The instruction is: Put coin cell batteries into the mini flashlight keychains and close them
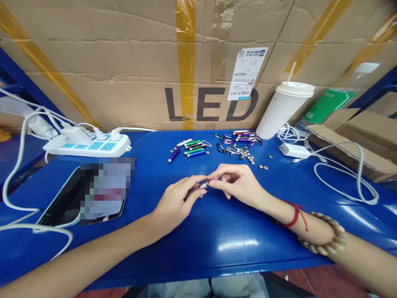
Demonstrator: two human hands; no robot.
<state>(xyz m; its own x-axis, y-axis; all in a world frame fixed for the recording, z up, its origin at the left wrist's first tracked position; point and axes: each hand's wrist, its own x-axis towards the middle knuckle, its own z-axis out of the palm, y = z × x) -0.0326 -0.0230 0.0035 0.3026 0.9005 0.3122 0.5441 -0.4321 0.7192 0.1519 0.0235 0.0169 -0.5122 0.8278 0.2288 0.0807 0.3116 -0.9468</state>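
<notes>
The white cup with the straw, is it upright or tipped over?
Upright. The white cup stands on its base on the blue table, lid on top, straw poking up, beside the cardboard box.

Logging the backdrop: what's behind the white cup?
Behind the cup stands a cardboard box printed LED, with yellow tape. A green packet sits to its right. The box face directly behind the cup is hidden.

Bench (217, 240): glossy blue, smooth, throwing light glare. Mini torch (198, 187) between both hands: dark body, shiny metal end. Loose torches (194, 148): coloured metallic sheen. Button cells (263, 167): bright metal. Backing carton (124, 62): matt, creased cardboard. Cup (283, 109): matt white. Power strip (89, 145): smooth white plastic. Wrist beads (325, 244): wood-like.
</notes>
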